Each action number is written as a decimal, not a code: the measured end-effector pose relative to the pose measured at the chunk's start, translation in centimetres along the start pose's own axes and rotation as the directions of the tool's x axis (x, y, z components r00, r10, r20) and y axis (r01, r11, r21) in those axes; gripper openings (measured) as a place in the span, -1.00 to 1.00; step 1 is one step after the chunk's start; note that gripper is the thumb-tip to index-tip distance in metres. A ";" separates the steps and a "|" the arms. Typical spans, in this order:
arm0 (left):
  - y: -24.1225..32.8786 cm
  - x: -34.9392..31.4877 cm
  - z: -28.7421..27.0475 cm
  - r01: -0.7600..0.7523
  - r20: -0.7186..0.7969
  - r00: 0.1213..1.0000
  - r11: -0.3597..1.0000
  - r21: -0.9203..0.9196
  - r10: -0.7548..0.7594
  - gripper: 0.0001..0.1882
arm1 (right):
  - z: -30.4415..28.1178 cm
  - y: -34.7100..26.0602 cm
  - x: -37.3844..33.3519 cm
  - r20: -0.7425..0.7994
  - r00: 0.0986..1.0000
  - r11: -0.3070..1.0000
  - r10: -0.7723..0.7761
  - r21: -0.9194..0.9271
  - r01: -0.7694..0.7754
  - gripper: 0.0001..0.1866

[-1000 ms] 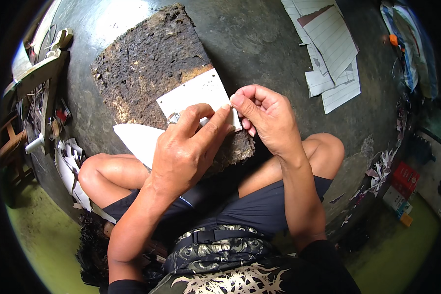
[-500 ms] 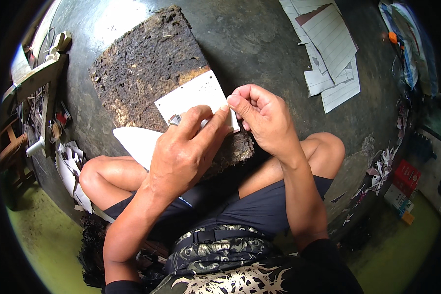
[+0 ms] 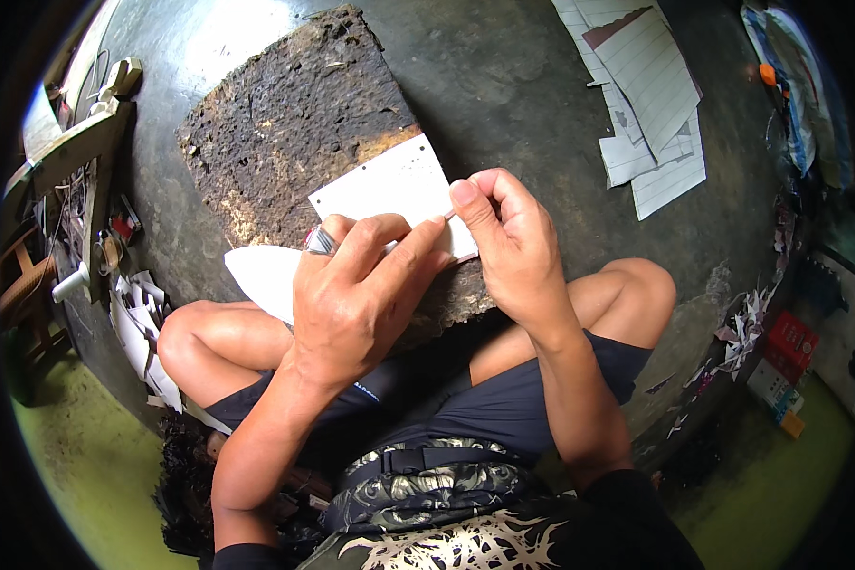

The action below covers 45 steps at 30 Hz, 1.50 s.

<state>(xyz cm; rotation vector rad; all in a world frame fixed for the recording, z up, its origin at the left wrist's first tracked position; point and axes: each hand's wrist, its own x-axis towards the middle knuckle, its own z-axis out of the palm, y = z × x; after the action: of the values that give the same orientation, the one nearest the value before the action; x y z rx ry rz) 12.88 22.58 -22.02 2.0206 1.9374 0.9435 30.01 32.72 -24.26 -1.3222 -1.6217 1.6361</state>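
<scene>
The left hand [image 3: 347, 285] bends its fingers down (whether they grip, I cannot tell) onto a white card [image 3: 389, 190] with 3 dark dots, lying on a rough slab [image 3: 285, 123]. The card looks light, stiffish, creasable, best held by its edges. The right hand [image 3: 511, 237] pinches thumb to forefinger at its right edge.

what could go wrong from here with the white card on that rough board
The left hand has its fingertips close to those of the right hand, so a slip could make them bump. The board is rough and pitted, so the white card might rock or shift on it. The pointed white piece, partly hidden behind the left hand, could get nudged.
</scene>
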 end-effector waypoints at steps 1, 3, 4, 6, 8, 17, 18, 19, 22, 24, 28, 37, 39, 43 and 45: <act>0.0 -0.1 0.1 0.008 -0.003 1.000 1.000 -0.012 -0.008 -0.58 | -0.2 0.1 0.0 0.017 1.000 1.000 0.024 0.005 -0.024 -0.59; -0.1 -0.3 0.2 0.013 -0.006 1.000 1.000 -0.024 -0.013 -0.57 | -0.4 0.3 0.2 0.039 0.997 0.994 0.065 0.083 -0.068 -0.60; -0.2 -0.4 0.2 0.009 -0.006 1.000 1.000 -0.023 -0.010 -0.56 | -0.5 0.4 0.2 0.051 0.995 0.988 0.085 0.122 -0.091 -0.60; -0.2 -0.4 0.3 0.001 -0.010 1.000 1.000 -0.018 -0.001 -0.55 | -0.7 0.8 0.6 0.081 0.990 0.972 0.115 0.197 -0.129 -0.59; -0.2 -0.3 0.3 -0.005 -0.017 1.000 1.000 -0.012 0.005 -0.55 | -0.9 1.2 0.9 0.104 0.984 0.965 0.143 0.206 -0.162 -0.59; 0.0 0.0 0.3 0.018 0.006 1.000 1.000 -0.020 -0.018 -0.55 | -0.8 0.9 1.2 0.114 0.962 0.893 0.246 0.358 -0.271 -0.58; 0.0 0.1 0.2 0.014 0.008 1.000 1.000 -0.017 -0.014 -0.55 | -0.7 0.6 1.1 0.114 0.950 0.847 0.290 0.432 -0.310 -0.57; 0.1 0.1 0.2 0.013 0.010 1.000 1.000 -0.012 -0.013 -0.54 | -0.8 0.4 0.9 0.098 0.952 0.836 0.291 0.457 -0.303 -0.58; 0.3 0.1 0.1 0.026 0.020 0.999 1.000 0.000 -0.026 -0.54 | -0.8 -0.2 0.3 0.066 0.963 0.883 0.260 0.388 -0.265 -0.61; 0.2 0.1 0.2 0.020 0.017 1.000 1.000 0.002 -0.020 -0.53 | -0.5 -0.2 0.1 0.077 0.977 0.969 0.200 0.133 -0.209 -0.68; -0.2 0.1 0.3 -0.005 0.002 1.000 1.000 -0.004 0.005 -0.53 | -0.2 0.4 0.5 0.054 0.988 0.958 0.141 0.245 -0.150 -0.57; 0.0 0.1 0.3 0.021 0.002 1.000 0.999 -0.033 -0.021 -0.55 | -1.3 1.1 1.3 0.162 0.964 0.889 0.211 0.379 -0.258 -0.59; 0.0 0.1 0.2 0.036 0.007 0.999 0.999 -0.031 -0.035 -0.55 | -1.7 1.2 1.7 0.179 0.964 0.912 0.198 0.328 -0.248 -0.69; 0.0 0.2 0.0 0.047 0.015 0.999 0.999 -0.016 -0.047 -0.56 | -1.9 1.5 2.0 0.189 0.962 0.918 0.199 0.306 -0.251 -0.73; 0.0 0.3 0.1 0.050 0.015 0.999 0.999 -0.017 -0.050 -0.56 | -1.7 1.6 1.9 0.151 0.970 0.924 0.191 0.307 -0.229 -0.64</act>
<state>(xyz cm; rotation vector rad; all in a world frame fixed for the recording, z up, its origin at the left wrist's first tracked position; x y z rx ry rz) 12.92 22.84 -22.02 1.9551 1.9559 0.9283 31.13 34.88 -26.08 -1.2811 -1.2345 2.0421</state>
